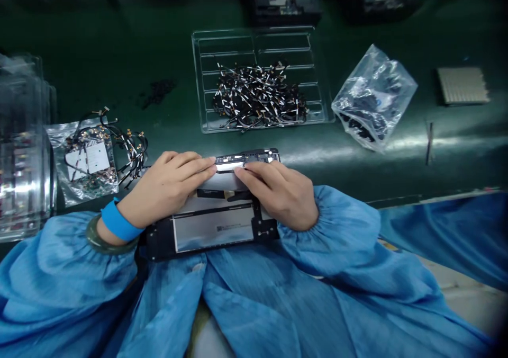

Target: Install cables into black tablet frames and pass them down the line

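My left hand [170,186] lies over the left part of an opened phone-like device [229,165], its fingers together and the tips on a bright silver strip. On the right, my right hand [281,191] grips the same device, thumb and forefinger pressed close at the strip's other end. Small circuit parts show along its far edge; my hands hide much of the rest. Nearer my body, below it, lies another dark opened device [214,228] with a large silver battery panel.
A clear plastic tray [204,104] holds a heap of short black cables [257,96]. Plastic bags of parts lie left [85,162] and right [375,98]. Stacked clear trays [19,151] stand far left. A ribbed metal block [463,85] and a thin dark stick [429,143] are at right.
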`<control>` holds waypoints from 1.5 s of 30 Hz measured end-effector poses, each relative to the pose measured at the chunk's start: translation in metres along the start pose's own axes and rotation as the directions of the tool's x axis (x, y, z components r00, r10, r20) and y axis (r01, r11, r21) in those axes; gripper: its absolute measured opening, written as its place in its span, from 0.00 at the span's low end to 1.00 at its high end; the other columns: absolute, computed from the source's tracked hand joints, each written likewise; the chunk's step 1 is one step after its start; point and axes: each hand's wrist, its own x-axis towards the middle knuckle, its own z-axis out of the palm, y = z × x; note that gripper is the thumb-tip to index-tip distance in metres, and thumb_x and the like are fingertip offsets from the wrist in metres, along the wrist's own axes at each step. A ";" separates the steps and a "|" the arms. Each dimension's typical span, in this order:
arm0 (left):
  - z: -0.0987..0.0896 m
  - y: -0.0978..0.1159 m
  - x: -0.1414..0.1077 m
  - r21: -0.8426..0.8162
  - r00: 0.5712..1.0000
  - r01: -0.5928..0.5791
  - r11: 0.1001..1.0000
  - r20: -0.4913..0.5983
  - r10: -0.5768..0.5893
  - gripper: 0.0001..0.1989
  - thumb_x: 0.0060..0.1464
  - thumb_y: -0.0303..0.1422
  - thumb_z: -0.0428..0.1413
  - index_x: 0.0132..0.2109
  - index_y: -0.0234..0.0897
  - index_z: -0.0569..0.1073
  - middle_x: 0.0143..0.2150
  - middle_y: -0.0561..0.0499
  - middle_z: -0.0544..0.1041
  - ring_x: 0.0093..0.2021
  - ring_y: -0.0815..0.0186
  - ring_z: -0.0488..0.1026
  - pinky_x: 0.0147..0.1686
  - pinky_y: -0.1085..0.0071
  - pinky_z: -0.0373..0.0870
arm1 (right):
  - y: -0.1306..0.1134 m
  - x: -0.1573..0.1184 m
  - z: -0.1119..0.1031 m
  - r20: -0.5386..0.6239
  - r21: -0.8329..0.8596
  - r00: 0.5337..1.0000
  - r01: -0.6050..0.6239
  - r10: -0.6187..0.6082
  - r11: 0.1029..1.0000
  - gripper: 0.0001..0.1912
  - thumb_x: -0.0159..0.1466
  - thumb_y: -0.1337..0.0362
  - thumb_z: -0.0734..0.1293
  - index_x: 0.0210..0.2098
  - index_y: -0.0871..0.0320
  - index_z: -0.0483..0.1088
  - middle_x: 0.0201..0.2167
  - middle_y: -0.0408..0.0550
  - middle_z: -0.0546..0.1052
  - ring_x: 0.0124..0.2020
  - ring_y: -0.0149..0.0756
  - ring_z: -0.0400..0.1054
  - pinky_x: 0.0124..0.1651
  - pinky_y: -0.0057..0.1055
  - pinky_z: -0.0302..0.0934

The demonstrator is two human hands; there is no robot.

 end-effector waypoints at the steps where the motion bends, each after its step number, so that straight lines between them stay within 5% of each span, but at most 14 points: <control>1: 0.000 0.000 0.000 0.003 1.000 -0.004 1.000 -0.002 0.004 0.19 0.62 0.26 0.43 0.56 0.37 0.69 0.57 0.44 0.73 0.55 0.53 0.69 0.41 0.58 0.64 | 0.000 0.000 0.001 -0.007 0.004 1.000 0.001 -0.001 1.000 0.12 0.66 0.73 0.61 0.44 0.60 0.73 0.37 0.46 0.79 0.31 0.30 0.66 0.30 0.30 0.56; 9: -0.001 0.005 -0.001 0.079 0.997 0.024 0.997 0.068 -0.030 0.21 0.61 0.25 0.44 0.60 0.40 0.67 0.59 0.44 0.71 0.57 0.52 0.67 0.44 0.56 0.65 | 0.000 -0.002 0.003 0.063 0.057 0.998 -0.033 0.029 0.998 0.13 0.67 0.72 0.58 0.45 0.58 0.72 0.38 0.47 0.77 0.32 0.32 0.64 0.30 0.32 0.55; 28: 0.003 0.002 -0.003 0.032 1.000 0.011 0.999 -0.003 -0.011 0.20 0.62 0.24 0.44 0.58 0.39 0.67 0.58 0.44 0.72 0.56 0.53 0.68 0.44 0.57 0.64 | 0.001 0.004 -0.002 0.049 -0.075 0.997 0.063 -0.060 0.995 0.12 0.66 0.72 0.60 0.44 0.61 0.73 0.38 0.48 0.79 0.30 0.33 0.63 0.29 0.31 0.56; 31: 0.002 -0.003 -0.007 -0.071 0.998 0.002 0.998 -0.060 -0.007 0.17 0.62 0.25 0.44 0.54 0.40 0.70 0.57 0.47 0.73 0.56 0.57 0.69 0.46 0.60 0.65 | 0.009 -0.004 -0.013 0.072 -0.096 0.994 0.087 -0.080 0.992 0.13 0.65 0.71 0.61 0.46 0.62 0.72 0.46 0.52 0.78 0.32 0.35 0.65 0.30 0.33 0.57; 34: -0.002 -0.006 -0.005 -0.231 0.994 0.076 0.970 -0.056 -0.091 0.15 0.64 0.28 0.44 0.52 0.41 0.70 0.57 0.48 0.72 0.57 0.61 0.68 0.50 0.62 0.65 | 0.018 -0.022 -0.022 0.039 -0.005 0.997 -0.065 0.065 0.998 0.13 0.65 0.66 0.63 0.48 0.59 0.70 0.50 0.54 0.76 0.37 0.38 0.69 0.37 0.35 0.63; 36: -0.002 -0.004 0.002 -0.250 0.974 0.214 0.944 -0.017 -0.225 0.14 0.64 0.34 0.45 0.53 0.37 0.69 0.57 0.45 0.71 0.57 0.59 0.67 0.51 0.61 0.66 | 0.021 -0.036 -0.023 0.053 0.080 0.954 -0.297 0.294 0.951 0.12 0.65 0.60 0.64 0.47 0.56 0.71 0.45 0.53 0.77 0.40 0.39 0.71 0.42 0.35 0.64; 39: 0.000 -0.001 0.016 -0.150 0.929 0.370 0.917 0.049 -0.367 0.18 0.62 0.42 0.46 0.46 0.34 0.71 0.46 0.42 0.74 0.49 0.55 0.70 0.47 0.59 0.68 | 0.017 -0.051 -0.019 0.231 0.217 0.791 -0.609 0.566 0.763 0.14 0.66 0.54 0.61 0.40 0.56 0.72 0.35 0.50 0.77 0.37 0.39 0.72 0.38 0.35 0.65; 43: -0.013 0.000 0.023 -0.143 0.868 0.496 0.856 0.048 -0.494 0.16 0.60 0.44 0.47 0.37 0.37 0.72 0.37 0.46 0.73 0.40 0.58 0.71 0.39 0.63 0.69 | 0.017 -0.057 -0.017 0.533 0.407 0.554 -0.831 0.640 0.380 0.20 0.61 0.45 0.62 0.31 0.56 0.67 0.26 0.45 0.72 0.27 0.34 0.68 0.29 0.31 0.63; 45: -0.028 -0.005 0.017 -0.256 0.776 0.606 0.753 -0.016 -0.630 0.16 0.58 0.45 0.49 0.35 0.38 0.71 0.32 0.49 0.72 0.35 0.62 0.71 0.34 0.66 0.68 | 0.020 -0.057 -0.020 0.688 0.476 0.449 -0.872 0.570 0.113 0.23 0.57 0.40 0.63 0.31 0.55 0.64 0.20 0.40 0.67 0.19 0.29 0.62 0.22 0.28 0.58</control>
